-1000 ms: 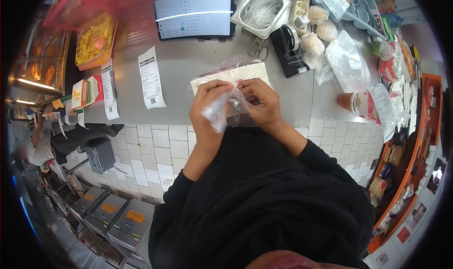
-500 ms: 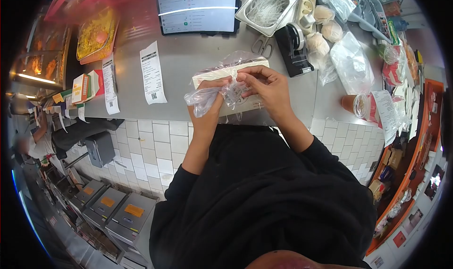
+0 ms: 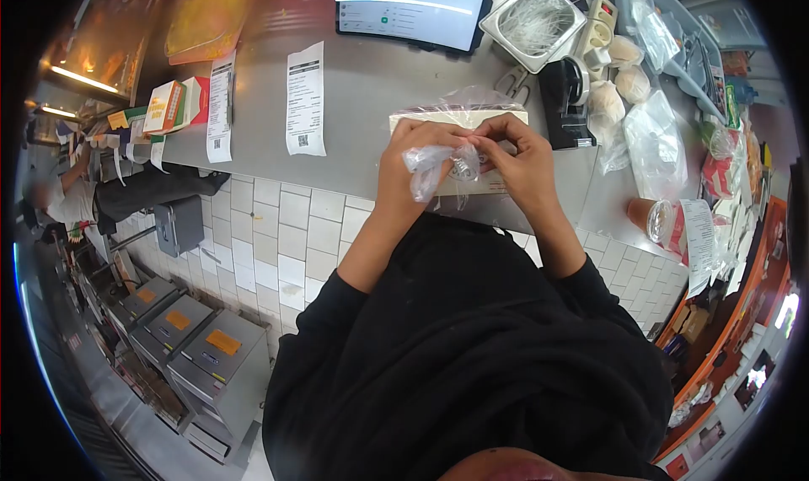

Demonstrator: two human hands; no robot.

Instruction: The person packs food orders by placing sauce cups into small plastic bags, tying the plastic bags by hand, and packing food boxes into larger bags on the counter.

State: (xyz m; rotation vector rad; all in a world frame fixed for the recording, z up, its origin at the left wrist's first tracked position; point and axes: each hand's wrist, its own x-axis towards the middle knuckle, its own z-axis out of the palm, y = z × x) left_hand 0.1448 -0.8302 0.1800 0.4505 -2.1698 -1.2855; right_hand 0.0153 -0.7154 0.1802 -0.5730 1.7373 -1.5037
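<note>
the left hand (image 3: 413, 165) and the right hand (image 3: 527, 161) meet, thumbs and fingers pinching the gathered neck of a clear, thin plastic bag (image 3: 425, 162); its loose end hangs over the left hand's fingers. the bag is stretched around a flat, cream-coloured rectangular box (image 3: 510, 116) on the grey metal counter (image 3: 358, 102), at its near edge. the box lies beneath and just beyond the hands, its long axis running left to right; neither hand is clearly nearer. some marking shows on the box's near right part, but the fingers and glossy film hide what it says.

to the left, a long white paper receipt (image 3: 305, 102) carries printed lines and a square code, too small to read. beyond, the black-framed tablet (image 3: 404, 19) shows rows of text, also illegible. no brand can be made out.
</note>
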